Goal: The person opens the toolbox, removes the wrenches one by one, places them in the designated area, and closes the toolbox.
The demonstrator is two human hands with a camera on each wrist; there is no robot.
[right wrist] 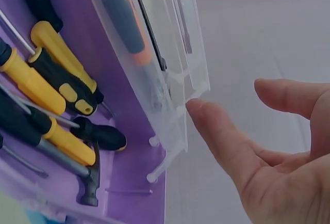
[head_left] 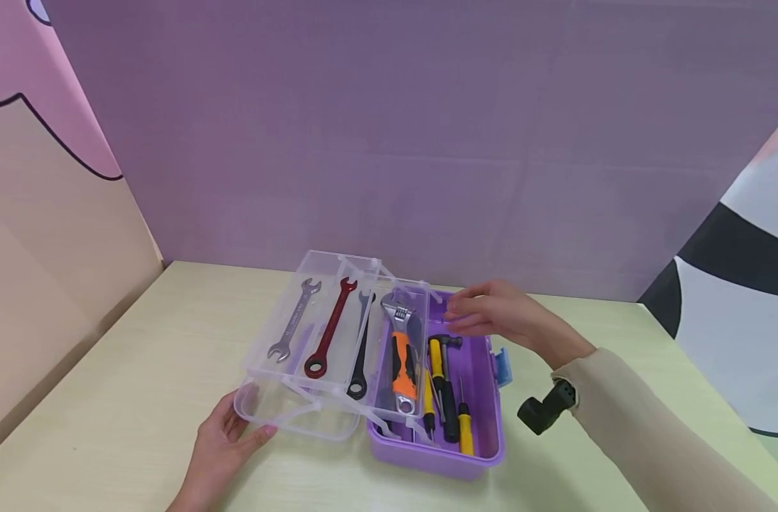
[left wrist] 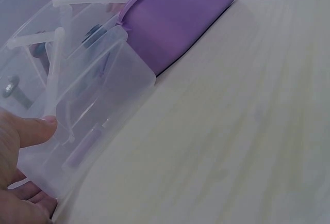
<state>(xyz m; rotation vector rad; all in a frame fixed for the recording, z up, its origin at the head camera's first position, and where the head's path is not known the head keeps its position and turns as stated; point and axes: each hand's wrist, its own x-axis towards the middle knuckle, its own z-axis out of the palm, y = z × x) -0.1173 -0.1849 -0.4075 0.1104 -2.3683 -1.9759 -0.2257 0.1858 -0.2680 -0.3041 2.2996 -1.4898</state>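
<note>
A purple toolbox [head_left: 437,462] stands unfolded on the table, its clear lid [head_left: 299,416] and clear trays spread to the left. My left hand [head_left: 216,444] grips the lid's near left corner, thumb on one side and fingers beneath. Over the far end of the box hovers my right hand [head_left: 491,313], fingers extended and holding nothing. The trays carry a silver wrench [head_left: 293,323], a red wrench [head_left: 330,331], a black wrench [head_left: 360,352] and an orange-handled adjustable wrench [head_left: 402,359]. Inside the purple base lie a hammer [right wrist: 90,185] and several yellow-and-black screwdrivers [right wrist: 64,87].
Pale wooden table [head_left: 120,370] surrounds the box. A purple panel [head_left: 427,142] rises behind it. White hinge arms [left wrist: 54,74] link the trays. On the box's right side sticks out a blue latch [head_left: 503,366].
</note>
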